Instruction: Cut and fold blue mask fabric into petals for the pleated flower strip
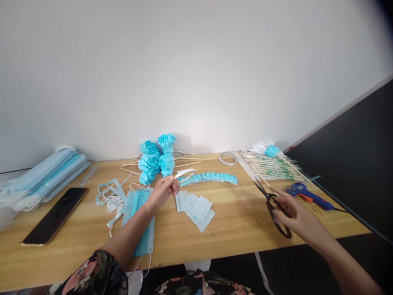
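My left hand is over the middle of the table, thumb and fingers pinched on a thin white ring that looks like a narrow roll of tape. On the right, my right hand holds black scissors, their blades pointing up and to the left, slightly parted. Cut pale blue squares lie fanned out between my hands. Behind them curves a row of folded light blue pieces. A blue face mask lies partly under my left forearm.
Blue fabric flowers on sticks lie near the wall. Stacked masks and a phone are left, beside cut-off strips. Another tape roll, wrapped sticks and a blue glue gun are right.
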`<state>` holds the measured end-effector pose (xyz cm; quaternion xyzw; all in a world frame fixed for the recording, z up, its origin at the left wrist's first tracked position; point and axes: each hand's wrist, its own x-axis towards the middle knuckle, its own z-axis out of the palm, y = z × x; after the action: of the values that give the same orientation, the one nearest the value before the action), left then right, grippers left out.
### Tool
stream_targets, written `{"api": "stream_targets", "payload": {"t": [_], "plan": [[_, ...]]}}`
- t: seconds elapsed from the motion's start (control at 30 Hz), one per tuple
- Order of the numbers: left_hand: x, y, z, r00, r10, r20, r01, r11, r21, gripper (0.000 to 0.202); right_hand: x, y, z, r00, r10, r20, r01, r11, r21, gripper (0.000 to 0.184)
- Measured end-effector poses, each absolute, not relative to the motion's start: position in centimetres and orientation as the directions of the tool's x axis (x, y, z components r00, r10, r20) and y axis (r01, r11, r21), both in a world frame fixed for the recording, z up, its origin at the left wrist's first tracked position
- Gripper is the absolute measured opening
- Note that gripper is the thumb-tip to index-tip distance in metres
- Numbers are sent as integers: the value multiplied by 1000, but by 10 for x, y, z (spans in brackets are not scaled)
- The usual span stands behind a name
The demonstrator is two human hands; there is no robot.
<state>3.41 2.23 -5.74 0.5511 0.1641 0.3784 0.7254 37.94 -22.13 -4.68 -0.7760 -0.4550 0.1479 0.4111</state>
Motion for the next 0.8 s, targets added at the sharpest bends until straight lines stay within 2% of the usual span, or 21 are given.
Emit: {"api": "stream_targets", "payload": {"t": [0.03,0.1,0.13,0.2,0.23,0.3,0.37,0.6,0.8], "plan": [[34,23,-58,650,737,184,-389,115,914,47,366,-213,-42,509,855,93,466,-183,-866,65],[35,23,-59,628,753,195,-412,110,905,46,333,-192,-35,328,944,23,170,-35,-985,62],[35,23,-58,617,761,201,-416,98,904,46,315,-180,-33,222,975,6,8,5,-1000,59],[35,23,-57,602,770,211,-418,79,905,47,282,-159,-33,-8,996,-85,-237,-84,-968,58],[35,23,-57,600,771,214,-420,76,904,47,268,-150,-35,-87,993,-77,-307,-100,-946,57],[35,24,-55,601,769,217,-431,84,898,46,247,-136,-37,-234,971,-43,-355,-126,-926,58],[35,24,-55,602,768,220,-448,97,889,44,236,-126,-39,-310,951,2,-357,-114,-927,60],[31,26,-61,633,739,229,-408,67,911,45,230,-109,-39,-405,913,55,-373,-110,-921,67],[30,26,-64,673,702,234,-326,-3,945,47,226,-99,-34,-465,884,44,-439,-187,-879,66]]}}
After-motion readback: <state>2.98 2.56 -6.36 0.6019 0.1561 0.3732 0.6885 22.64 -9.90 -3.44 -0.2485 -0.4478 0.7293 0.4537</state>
